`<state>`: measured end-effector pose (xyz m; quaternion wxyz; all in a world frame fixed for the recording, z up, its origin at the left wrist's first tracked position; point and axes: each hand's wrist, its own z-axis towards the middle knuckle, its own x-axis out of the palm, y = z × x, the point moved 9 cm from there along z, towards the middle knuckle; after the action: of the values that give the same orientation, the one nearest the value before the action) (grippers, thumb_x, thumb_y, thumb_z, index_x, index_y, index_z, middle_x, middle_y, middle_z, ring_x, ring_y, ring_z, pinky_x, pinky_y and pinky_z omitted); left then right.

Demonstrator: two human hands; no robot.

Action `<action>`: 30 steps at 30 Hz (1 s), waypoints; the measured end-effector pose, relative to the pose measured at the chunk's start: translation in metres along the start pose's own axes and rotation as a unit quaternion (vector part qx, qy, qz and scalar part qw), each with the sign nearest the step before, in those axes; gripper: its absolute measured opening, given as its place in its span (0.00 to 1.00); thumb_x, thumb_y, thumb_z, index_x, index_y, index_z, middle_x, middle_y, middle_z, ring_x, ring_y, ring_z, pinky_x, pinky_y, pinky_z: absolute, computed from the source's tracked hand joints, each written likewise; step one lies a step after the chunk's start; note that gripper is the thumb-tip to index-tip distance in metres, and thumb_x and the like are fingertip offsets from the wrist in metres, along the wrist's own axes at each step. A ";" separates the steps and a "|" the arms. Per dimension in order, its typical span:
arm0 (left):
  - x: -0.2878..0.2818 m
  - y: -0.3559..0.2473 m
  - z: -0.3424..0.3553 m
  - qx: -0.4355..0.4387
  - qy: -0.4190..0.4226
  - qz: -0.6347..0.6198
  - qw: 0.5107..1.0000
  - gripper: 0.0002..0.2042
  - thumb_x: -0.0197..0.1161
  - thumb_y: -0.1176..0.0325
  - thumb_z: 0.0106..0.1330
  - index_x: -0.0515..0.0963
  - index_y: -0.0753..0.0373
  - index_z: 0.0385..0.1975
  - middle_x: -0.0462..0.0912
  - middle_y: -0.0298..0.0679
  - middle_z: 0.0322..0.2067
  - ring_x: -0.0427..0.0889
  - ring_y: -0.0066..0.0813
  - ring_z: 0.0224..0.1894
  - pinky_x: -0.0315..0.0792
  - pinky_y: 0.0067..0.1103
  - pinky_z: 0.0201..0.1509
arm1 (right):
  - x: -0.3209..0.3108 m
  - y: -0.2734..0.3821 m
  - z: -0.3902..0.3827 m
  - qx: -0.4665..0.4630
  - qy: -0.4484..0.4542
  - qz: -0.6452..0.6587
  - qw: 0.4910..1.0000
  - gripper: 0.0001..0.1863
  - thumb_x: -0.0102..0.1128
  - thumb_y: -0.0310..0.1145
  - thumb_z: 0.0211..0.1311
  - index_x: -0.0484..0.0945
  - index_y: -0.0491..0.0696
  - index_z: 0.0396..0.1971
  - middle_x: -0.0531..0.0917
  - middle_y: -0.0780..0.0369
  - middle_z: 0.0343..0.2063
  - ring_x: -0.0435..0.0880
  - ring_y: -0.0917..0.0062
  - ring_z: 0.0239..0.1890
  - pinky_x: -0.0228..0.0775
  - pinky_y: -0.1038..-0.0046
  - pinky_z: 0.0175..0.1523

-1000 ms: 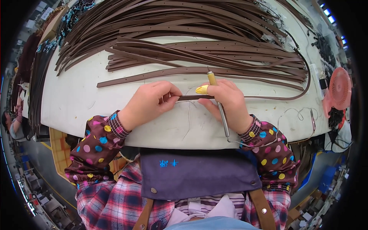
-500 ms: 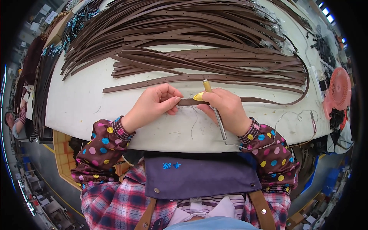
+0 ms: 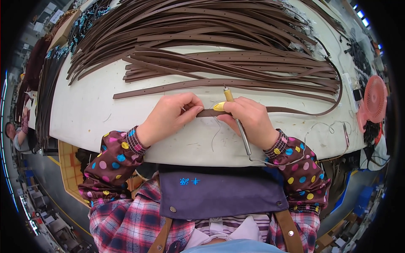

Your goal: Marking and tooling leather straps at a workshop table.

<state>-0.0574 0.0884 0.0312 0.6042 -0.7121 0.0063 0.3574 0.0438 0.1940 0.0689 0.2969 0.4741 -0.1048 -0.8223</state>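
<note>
My left hand [image 3: 168,116] pinches a narrow brown strap [image 3: 291,109] between thumb and fingertips. My right hand [image 3: 251,126] grips a slim metal tool with a yellow upper section and pointed tip [image 3: 228,95], held over the same strap; a finger wears a yellow covering [image 3: 219,107]. A thin cord runs from the tool's lower end, and loose thread lies below the strap, between my hands. Just beyond my hands lies another perforated brown strap [image 3: 137,92].
Large piles of brown straps [image 3: 190,23] cover the back of the white table [image 3: 190,149]. A pink fan [image 3: 373,99] stands at right, with scissors [image 3: 345,135] nearby. Dark straps with blue ties [image 3: 44,101] hang at left, where another person [image 3: 21,139] is partly visible.
Both hands sit slightly lower in the picture than a second ago, as does the table. My left thumb has moved onto the strap's top; my right hand keeps hold of the tool.
</note>
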 end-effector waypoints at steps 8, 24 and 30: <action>0.002 -0.003 0.001 0.015 0.015 0.015 1.000 0.05 0.57 0.72 0.68 0.74 0.67 0.35 0.74 0.29 0.21 0.71 0.13 0.21 0.68 0.13 0.25 | -0.003 0.003 0.002 -0.017 -0.028 0.025 0.999 0.15 0.71 0.25 0.47 0.75 0.45 0.35 0.75 0.60 0.20 0.74 0.68 0.21 0.66 0.71 0.25; -0.005 -0.046 -0.027 0.304 -0.125 0.275 0.904 0.08 0.67 0.75 0.53 0.74 0.62 0.30 0.81 0.34 0.31 0.79 0.29 0.29 0.75 0.20 0.29 | -0.003 -0.010 -0.004 0.052 -0.062 0.058 0.995 0.14 0.70 0.24 0.47 0.76 0.45 0.34 0.80 0.60 0.27 0.78 0.66 0.25 0.71 0.72 0.29; 0.000 -0.035 -0.022 0.269 -0.111 0.249 0.924 0.09 0.68 0.75 0.52 0.75 0.61 0.31 0.80 0.34 0.33 0.80 0.30 0.30 0.75 0.20 0.28 | -0.007 -0.006 -0.002 0.039 -0.050 0.016 0.998 0.15 0.71 0.25 0.47 0.75 0.45 0.34 0.80 0.60 0.27 0.78 0.66 0.27 0.71 0.70 0.33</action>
<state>-0.0309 0.0785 0.0614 0.6615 -0.4541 0.2124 0.5578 0.0451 0.2030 0.0700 0.2856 0.4420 -0.1589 -0.8353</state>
